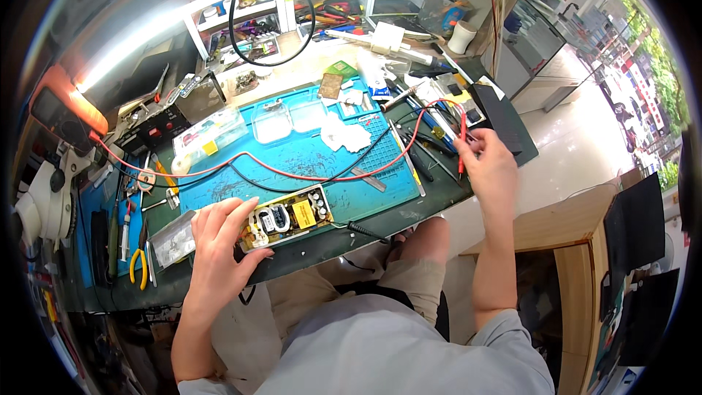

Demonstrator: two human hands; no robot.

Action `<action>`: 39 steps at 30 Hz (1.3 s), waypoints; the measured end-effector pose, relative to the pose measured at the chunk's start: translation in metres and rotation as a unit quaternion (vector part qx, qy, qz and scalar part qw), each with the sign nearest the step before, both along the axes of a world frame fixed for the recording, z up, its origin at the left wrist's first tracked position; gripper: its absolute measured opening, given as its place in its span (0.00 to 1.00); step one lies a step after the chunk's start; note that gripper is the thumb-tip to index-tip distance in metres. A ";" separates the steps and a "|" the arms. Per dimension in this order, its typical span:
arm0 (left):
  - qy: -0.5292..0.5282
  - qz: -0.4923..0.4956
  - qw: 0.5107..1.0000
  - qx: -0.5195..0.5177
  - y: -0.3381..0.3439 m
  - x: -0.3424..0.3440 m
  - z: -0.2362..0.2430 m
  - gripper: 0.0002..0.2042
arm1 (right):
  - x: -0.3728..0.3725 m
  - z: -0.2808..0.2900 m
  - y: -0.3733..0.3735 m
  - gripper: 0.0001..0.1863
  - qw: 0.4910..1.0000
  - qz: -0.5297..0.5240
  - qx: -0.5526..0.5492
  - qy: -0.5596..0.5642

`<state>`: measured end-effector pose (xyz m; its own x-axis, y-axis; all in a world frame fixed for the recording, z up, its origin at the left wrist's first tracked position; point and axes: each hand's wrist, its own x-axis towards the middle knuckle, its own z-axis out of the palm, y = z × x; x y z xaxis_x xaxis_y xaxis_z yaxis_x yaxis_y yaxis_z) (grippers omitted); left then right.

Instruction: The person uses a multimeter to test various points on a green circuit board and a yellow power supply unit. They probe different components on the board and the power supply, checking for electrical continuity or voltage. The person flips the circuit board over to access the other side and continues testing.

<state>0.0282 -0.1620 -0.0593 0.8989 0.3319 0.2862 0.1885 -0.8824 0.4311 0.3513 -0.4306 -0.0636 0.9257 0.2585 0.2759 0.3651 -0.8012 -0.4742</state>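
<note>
My left hand (223,230) grips the left end of an open power-supply circuit board (303,213), thumb on the near side and fingers on the far side. The board lies along the bench's front edge; yellow tape and a white-wrapped transformer show on it. A black cable (365,232) leaves its right end. On the right, my right hand (484,159) has thumb and fingers closed around a red test probe (462,126), above a pile of tools. The probe's red lead (292,175) runs across the blue mat to an orange-cased multimeter (64,113).
The blue work mat (285,153) carries a clear plastic box (272,124) and crumpled white tissue (344,134). Yellow-handled pliers (137,263) and a syringe (125,238) lie at the left. Tweezers and pens crowd the right. A black cable loop (313,11) hangs overhead.
</note>
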 end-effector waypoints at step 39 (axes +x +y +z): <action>-0.086 -0.044 0.995 -0.004 0.010 -0.007 -0.019 0.38 | 0.077 0.018 0.010 0.12 0.968 0.081 -0.070 -0.226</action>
